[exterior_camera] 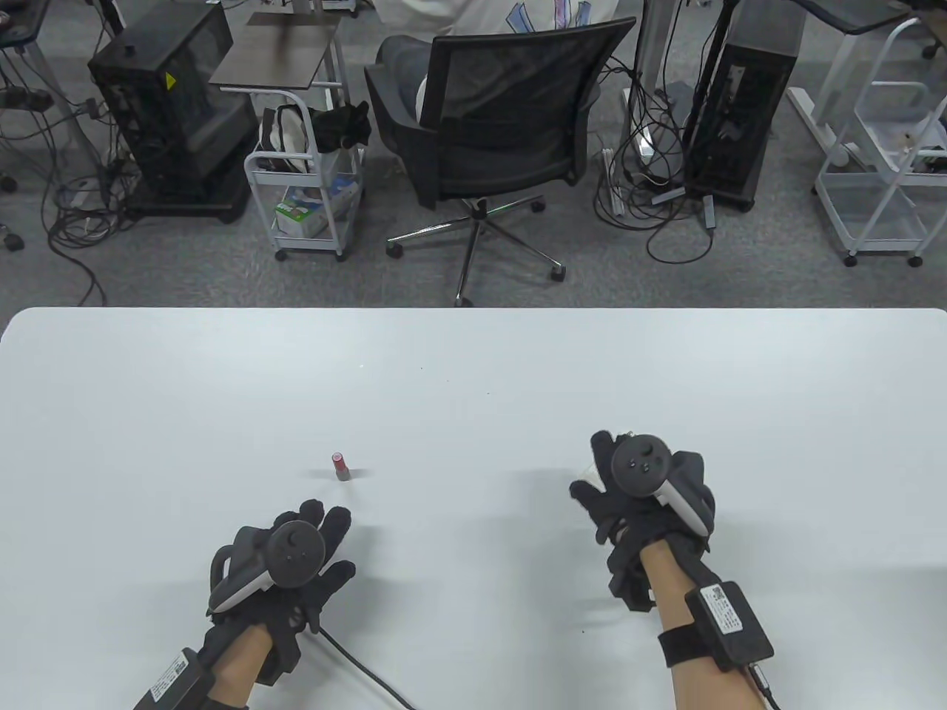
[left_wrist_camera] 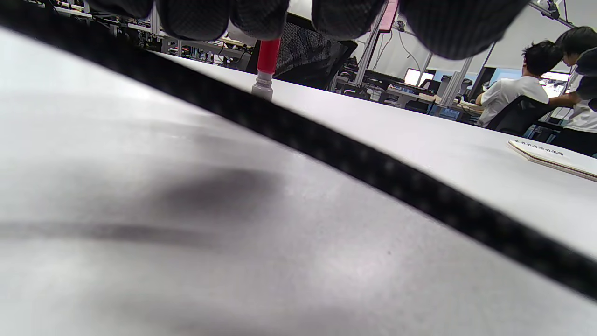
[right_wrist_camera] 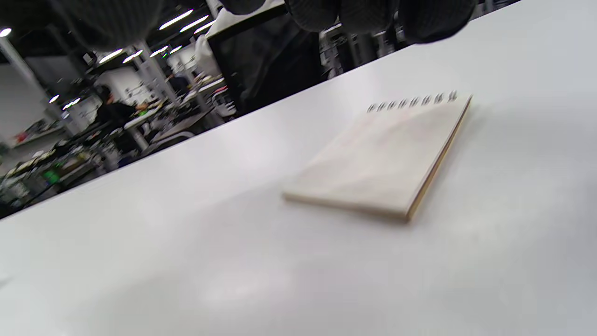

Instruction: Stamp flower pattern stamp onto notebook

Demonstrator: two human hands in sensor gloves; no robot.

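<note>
Just past my left hand (exterior_camera: 285, 562) fingertips stands the little red stamp (exterior_camera: 339, 467), upright, not touched yet; my fingers there are spread loose and hold nothing; under my right hand (exterior_camera: 644, 503) fingers lies the notebook (right_wrist_camera: 387, 158), flat on the table (exterior_camera: 473, 384), and those fingers hang above it, holding nothing too; the stamp is thin and tall, so if I bump it with a fingertip it may tip and roll away; if I don't press the notebook down, it may slide and the flower may smear
</note>
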